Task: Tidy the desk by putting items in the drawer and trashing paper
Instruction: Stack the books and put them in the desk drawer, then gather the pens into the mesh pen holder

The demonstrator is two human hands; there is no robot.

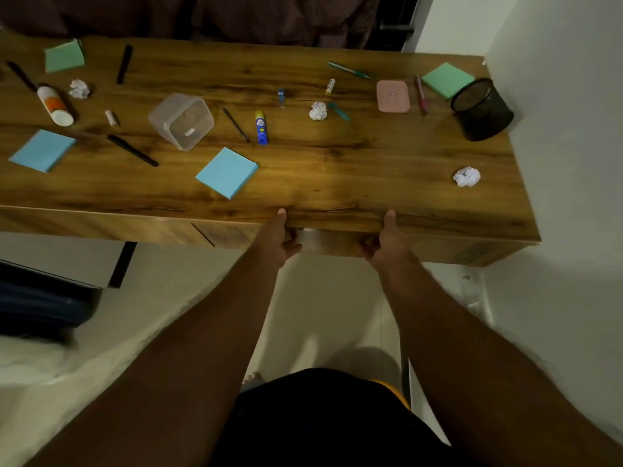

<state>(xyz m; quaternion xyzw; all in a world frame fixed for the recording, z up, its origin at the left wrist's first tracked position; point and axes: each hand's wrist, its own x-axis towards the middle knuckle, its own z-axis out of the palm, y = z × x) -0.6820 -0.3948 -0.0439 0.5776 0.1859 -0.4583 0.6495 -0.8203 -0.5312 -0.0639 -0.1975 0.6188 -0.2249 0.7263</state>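
Observation:
My left hand [281, 237] and my right hand [387, 241] both grip the drawer front [332, 242] under the desk's front edge, thumbs resting on the wooden desk top [337, 183]. The drawer looks barely open or shut; its inside is hidden. On the desk lie crumpled paper balls [467, 176] [318, 111] [79, 89], blue sticky-note pads [226, 172] [42, 150], green pads [447, 79] [64, 56], a blue glue stick [260, 127], several pens [132, 150] and a black mesh pen cup [482, 109] tipped on its side.
A clear plastic container [182, 120] lies tipped near the middle, its pink lid [393, 96] further right. A white tube [55, 104] sits at the left. A white wall [573, 129] bounds the desk's right end. A dark object [40, 305] stands on the floor at left.

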